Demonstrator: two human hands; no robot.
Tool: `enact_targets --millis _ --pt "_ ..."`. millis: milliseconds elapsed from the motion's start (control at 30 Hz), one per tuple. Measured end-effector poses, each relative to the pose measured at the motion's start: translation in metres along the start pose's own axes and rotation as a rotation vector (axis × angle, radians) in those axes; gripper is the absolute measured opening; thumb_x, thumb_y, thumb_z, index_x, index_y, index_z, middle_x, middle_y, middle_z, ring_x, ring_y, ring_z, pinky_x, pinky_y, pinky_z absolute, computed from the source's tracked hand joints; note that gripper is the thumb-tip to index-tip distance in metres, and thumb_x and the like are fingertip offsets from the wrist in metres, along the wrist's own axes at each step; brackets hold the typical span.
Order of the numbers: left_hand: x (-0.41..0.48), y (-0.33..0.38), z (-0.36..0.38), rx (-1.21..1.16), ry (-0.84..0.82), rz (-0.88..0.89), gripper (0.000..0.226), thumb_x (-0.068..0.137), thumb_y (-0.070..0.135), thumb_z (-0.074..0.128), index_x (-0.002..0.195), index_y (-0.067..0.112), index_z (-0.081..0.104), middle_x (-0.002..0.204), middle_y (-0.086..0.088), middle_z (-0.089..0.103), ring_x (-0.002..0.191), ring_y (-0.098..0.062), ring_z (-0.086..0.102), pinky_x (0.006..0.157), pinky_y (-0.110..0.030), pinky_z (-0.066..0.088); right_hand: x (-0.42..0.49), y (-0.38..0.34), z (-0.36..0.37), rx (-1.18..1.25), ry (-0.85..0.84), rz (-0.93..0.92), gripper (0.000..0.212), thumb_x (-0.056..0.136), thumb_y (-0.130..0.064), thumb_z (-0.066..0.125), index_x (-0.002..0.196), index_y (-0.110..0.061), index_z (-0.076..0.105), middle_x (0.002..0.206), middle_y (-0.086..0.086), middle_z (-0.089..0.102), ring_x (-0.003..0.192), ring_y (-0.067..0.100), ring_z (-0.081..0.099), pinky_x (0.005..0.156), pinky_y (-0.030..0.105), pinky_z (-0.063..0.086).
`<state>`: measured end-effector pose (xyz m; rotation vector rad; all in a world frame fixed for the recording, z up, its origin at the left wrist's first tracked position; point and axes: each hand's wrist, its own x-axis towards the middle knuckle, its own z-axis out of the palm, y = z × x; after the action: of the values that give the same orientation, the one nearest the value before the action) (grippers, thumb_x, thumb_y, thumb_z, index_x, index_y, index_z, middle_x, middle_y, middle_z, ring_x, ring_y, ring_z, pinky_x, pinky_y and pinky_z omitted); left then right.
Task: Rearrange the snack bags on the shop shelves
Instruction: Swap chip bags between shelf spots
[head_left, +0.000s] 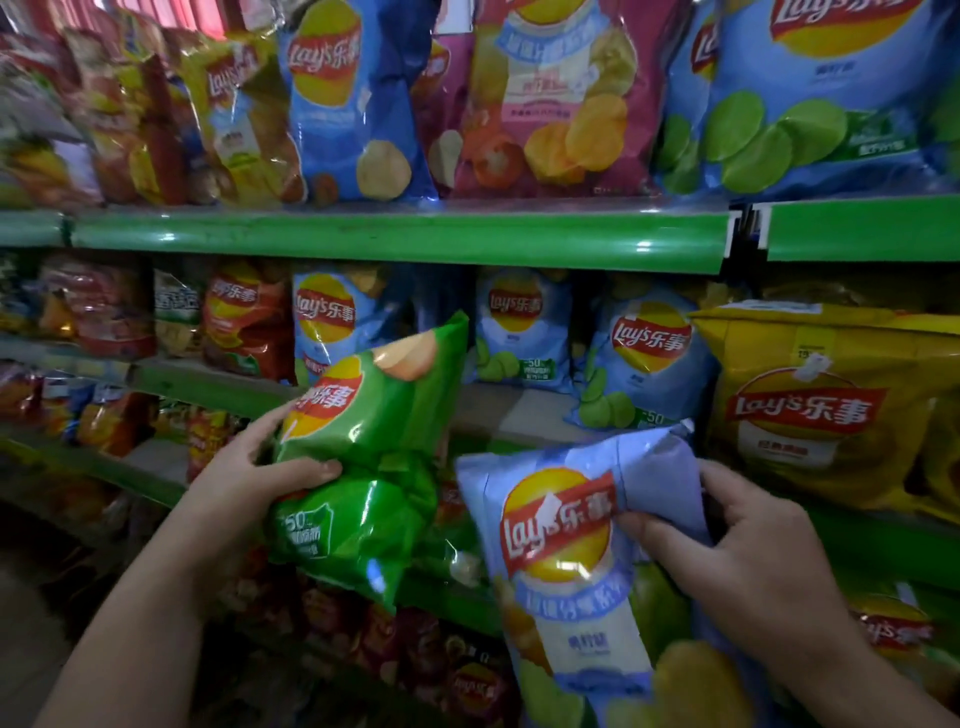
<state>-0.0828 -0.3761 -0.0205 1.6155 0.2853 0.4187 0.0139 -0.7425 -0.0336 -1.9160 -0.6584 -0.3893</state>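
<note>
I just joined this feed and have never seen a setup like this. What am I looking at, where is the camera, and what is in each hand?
There is no machine here: a person is working with two bare hands. The single picture comes from a wide-angle camera worn on the person's head. It looks forward and down, so the arms enter from the bottom edge. In front stand shop shelves with green front edges, packed with crisp bags. The left hand grips a green bag round its middle, with the thumb across the front. The right hand grips a pale blue bag by its upper part. Both bags are held in the air in front of the shelves. Behind them on the middle shelf stand more blue bags, and to the right is a large yellow bag.
</note>
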Motion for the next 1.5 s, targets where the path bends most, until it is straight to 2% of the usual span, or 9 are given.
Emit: enact_targets --millis 200,400,567,800,967,1100,1267,1367,1500 --pt "0.011 0.000 -0.024 0.075 0.049 0.085 0.086 0.034 0.031 0.088 0.112 0.053 0.059 0.104 0.005 0.073 0.085 -0.016 0.074 0.060 -0.024 0.059 0.039 -0.019 0.031 -0.042 0.236 -0.080 0.042 0.072 -0.046 0.079 0.109 -0.035 0.063 0.078 -0.026 0.064 0.078 -0.017 0.060 0.055 0.006 0.044" --pt "0.002 -0.034 -0.062 -0.010 0.063 0.091 0.095 0.038 0.027 0.089 0.126 0.048 0.058 0.119 0.000 0.070 0.098 -0.027 0.072 0.068 -0.035 0.060 0.125 -0.019 0.083 0.375 0.306 0.213 0.027 0.079 -0.026 0.079 0.100 -0.013 0.069 0.091 0.005 0.072 0.088 0.025 0.070 0.078 0.043 0.058" --pt "0.001 -0.046 -0.060 0.037 0.005 0.099 0.104 0.028 0.040 0.097 0.123 0.054 0.057 0.116 0.008 0.070 0.099 -0.024 0.071 0.070 -0.035 0.060 0.183 -0.028 0.113 0.527 0.406 0.284 0.019 0.083 -0.022 0.074 0.091 -0.009 0.063 0.093 0.011 0.068 0.087 0.024 0.065 0.072 0.036 0.051" --pt "-0.004 -0.063 -0.035 0.160 0.033 0.155 0.102 0.036 0.043 0.094 0.125 0.063 0.049 0.113 0.027 0.065 0.099 -0.006 0.069 0.069 -0.028 0.060 0.208 -0.012 0.143 0.355 0.390 0.306 0.044 0.091 -0.025 0.065 0.126 -0.002 0.056 0.126 0.017 0.064 0.107 0.023 0.061 0.074 0.021 0.041" --pt "-0.014 -0.096 -0.004 0.234 0.096 0.154 0.101 0.035 0.046 0.089 0.121 0.071 0.042 0.120 0.024 0.058 0.099 0.006 0.062 0.066 -0.014 0.054 0.168 -0.006 0.143 0.293 0.268 0.262 0.070 0.095 -0.032 0.059 0.152 -0.012 0.023 0.153 0.012 0.040 0.136 0.025 0.043 0.109 0.040 0.039" --pt "-0.021 -0.120 0.033 0.158 0.132 0.181 0.098 0.039 0.043 0.088 0.120 0.072 0.041 0.127 0.019 0.053 0.102 0.009 0.060 0.069 -0.013 0.054 0.066 0.003 0.129 0.430 0.213 0.099 0.050 0.090 -0.047 0.056 0.138 -0.036 0.045 0.135 -0.022 0.055 0.120 -0.006 0.052 0.089 0.005 0.044" --pt "-0.032 -0.152 0.093 0.332 0.164 0.198 0.105 0.046 0.055 0.084 0.136 0.057 0.029 0.132 0.025 0.039 0.122 -0.007 0.049 0.098 -0.038 0.049 -0.020 0.041 0.133 0.333 -0.112 0.367 0.073 0.063 -0.070 0.072 0.125 -0.042 0.046 0.113 -0.028 0.056 0.100 -0.013 0.055 0.078 0.010 0.044" --pt "-0.044 -0.179 0.127 0.570 0.107 0.258 0.118 0.046 0.066 0.078 0.144 0.037 0.019 0.129 0.015 0.038 0.123 -0.018 0.044 0.102 -0.047 0.043 -0.036 0.068 0.137 0.318 -0.177 0.533 0.049 0.061 -0.038 0.087 0.100 -0.032 0.058 0.098 -0.025 0.062 0.075 -0.019 0.060 0.061 0.002 0.044" --pt "-0.056 -0.222 0.146 0.715 -0.121 0.096 0.137 0.033 0.088 0.068 0.136 0.058 -0.017 0.129 0.026 0.009 0.128 -0.008 0.020 0.110 -0.035 0.027 -0.054 0.112 0.129 0.381 -0.141 0.733 0.038 0.067 -0.016 0.087 0.098 -0.027 0.068 0.095 -0.008 0.075 0.076 0.003 0.072 0.062 0.021 0.055"
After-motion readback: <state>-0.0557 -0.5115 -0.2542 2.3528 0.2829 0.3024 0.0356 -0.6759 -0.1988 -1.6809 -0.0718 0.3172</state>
